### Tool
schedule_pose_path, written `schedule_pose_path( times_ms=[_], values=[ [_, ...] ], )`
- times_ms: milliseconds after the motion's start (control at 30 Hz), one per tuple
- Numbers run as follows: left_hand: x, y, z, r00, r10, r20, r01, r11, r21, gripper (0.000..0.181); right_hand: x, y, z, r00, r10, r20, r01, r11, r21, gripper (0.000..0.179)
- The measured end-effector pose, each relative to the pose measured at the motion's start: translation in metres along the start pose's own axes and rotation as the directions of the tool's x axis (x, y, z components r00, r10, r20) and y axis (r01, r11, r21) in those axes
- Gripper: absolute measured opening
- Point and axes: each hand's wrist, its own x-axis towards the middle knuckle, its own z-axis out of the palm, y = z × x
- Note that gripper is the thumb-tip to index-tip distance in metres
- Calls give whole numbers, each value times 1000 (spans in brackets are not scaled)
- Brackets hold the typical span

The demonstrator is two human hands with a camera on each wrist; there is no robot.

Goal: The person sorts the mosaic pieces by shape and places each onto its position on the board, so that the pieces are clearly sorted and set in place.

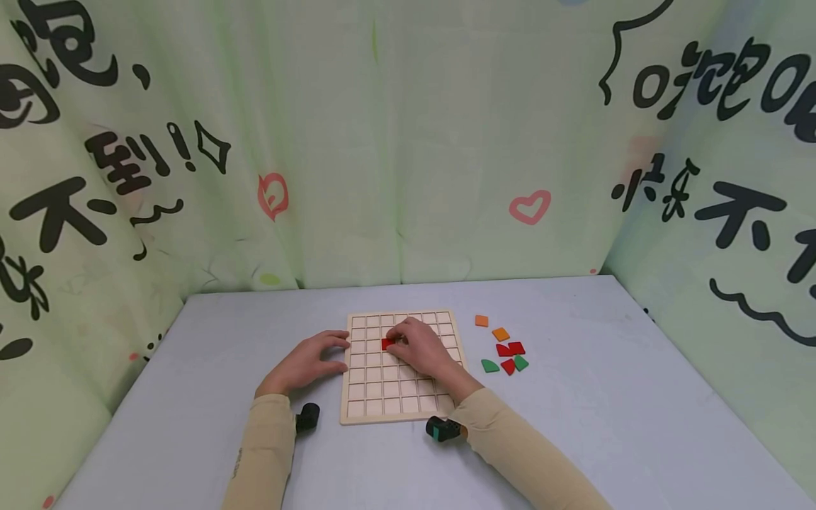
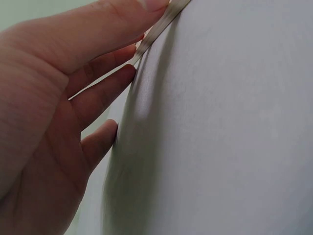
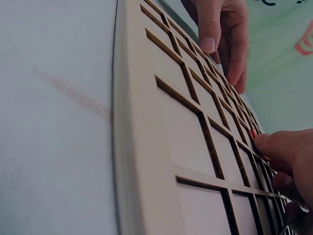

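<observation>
A light wooden grid board lies flat on the table, its square cells framed by raised strips. Over its upper middle, my right hand pinches a small red tile at one of the cells. The right wrist view shows the thumb against the red tile, with most of the tile hidden behind the fingers. At the board's left edge rests my left hand, fingers spread and gently bent, fingertips right at the rim. In the left wrist view, nothing sits between that hand's fingers.
To the right of the board lie loose small pieces: an orange square, another orange piece, several red pieces and green rounded pieces. A white cloth covers the table. Printed curtains stand behind and at both sides.
</observation>
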Motion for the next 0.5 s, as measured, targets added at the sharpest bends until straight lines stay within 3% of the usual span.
schedule_pose_path(
  times_ms=[167, 500],
  values=[
    [0, 3, 0, 1000, -22, 1, 22, 1000, 1, 43, -2, 1, -4, 1000, -1, -24, 1, 1000, 15, 23],
    [1, -1, 1, 1000, -1, -1, 1, 1000, 0, 43, -10, 11, -22, 995, 49, -88, -42, 995, 88, 24]
  ],
)
